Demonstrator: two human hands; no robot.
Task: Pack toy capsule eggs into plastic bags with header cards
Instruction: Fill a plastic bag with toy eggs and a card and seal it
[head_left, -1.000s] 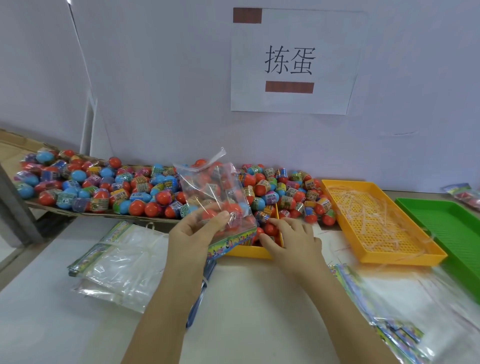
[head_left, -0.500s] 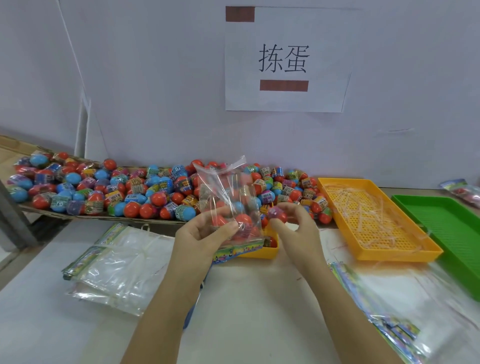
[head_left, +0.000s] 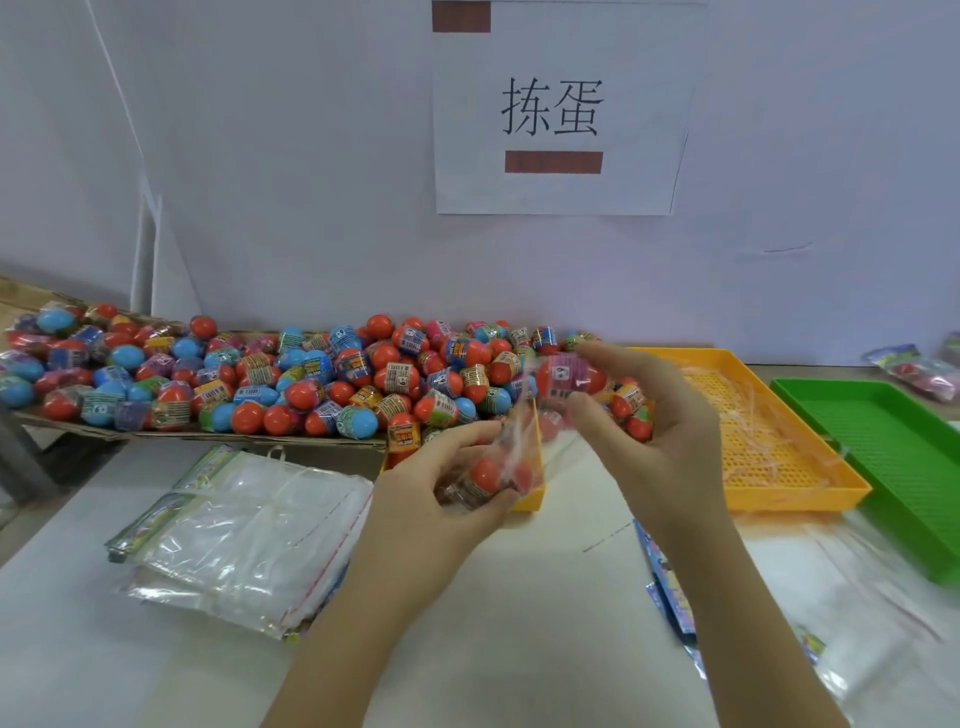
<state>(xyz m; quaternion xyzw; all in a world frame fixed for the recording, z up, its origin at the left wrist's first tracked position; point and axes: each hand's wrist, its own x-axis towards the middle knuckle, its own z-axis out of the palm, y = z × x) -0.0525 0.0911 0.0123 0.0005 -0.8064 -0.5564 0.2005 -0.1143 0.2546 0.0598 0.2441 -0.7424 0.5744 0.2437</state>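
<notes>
Egg (head_left: 569, 376) higher, sideways, above bag (head_left: 514, 452)

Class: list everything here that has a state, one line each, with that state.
left hand: grips the bag
right hand: pinches a pink-banded egg
bag: holds red eggs, blurred
egg pile: loose, unpacked
spare bags: stacked flat, unfilled
orange tray: holds plastic strips
green tray: lies flat

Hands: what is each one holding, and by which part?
Left hand grips the plastic bag around its egg-filled lower end; right hand pinches a pink-labelled capsule egg across its middle.
</notes>
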